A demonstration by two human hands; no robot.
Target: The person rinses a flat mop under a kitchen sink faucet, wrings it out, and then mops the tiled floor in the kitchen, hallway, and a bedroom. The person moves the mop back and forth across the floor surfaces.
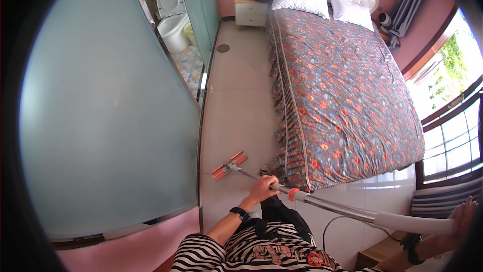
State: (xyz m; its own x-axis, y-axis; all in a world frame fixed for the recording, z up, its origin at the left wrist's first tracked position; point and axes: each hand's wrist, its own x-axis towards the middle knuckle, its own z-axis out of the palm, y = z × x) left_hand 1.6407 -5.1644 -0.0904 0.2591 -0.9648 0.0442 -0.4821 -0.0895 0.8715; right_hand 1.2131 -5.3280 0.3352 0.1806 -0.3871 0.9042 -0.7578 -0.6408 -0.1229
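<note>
Black-and-white striped shirt [251,252] at the bottom edge, closest to the lens. Just above it, left hand [263,187] with fingers curled tight around the metal shaft of a flat mop [322,202], a black wristband [240,213] on that forearm. Right hand [462,217] far off at the lower right rim, palm pressed against the pale grip end of the same shaft, fingers spread rather than wrapped. Shaft slanting between the two hands, with an orange collar [293,194] just right of the left hand. Beyond the left hand, low on the tiled floor [241,101], the orange and grey mop head [229,165], lying flat near the foot corner of the bed [347,86]. Bed covered by a grey floral quilt, with two white pillows [322,3] at the far end. Frosted glass partition [105,101] filling the left side, a white toilet [172,15] seen past its edge. Window [453,131] at right.
</note>
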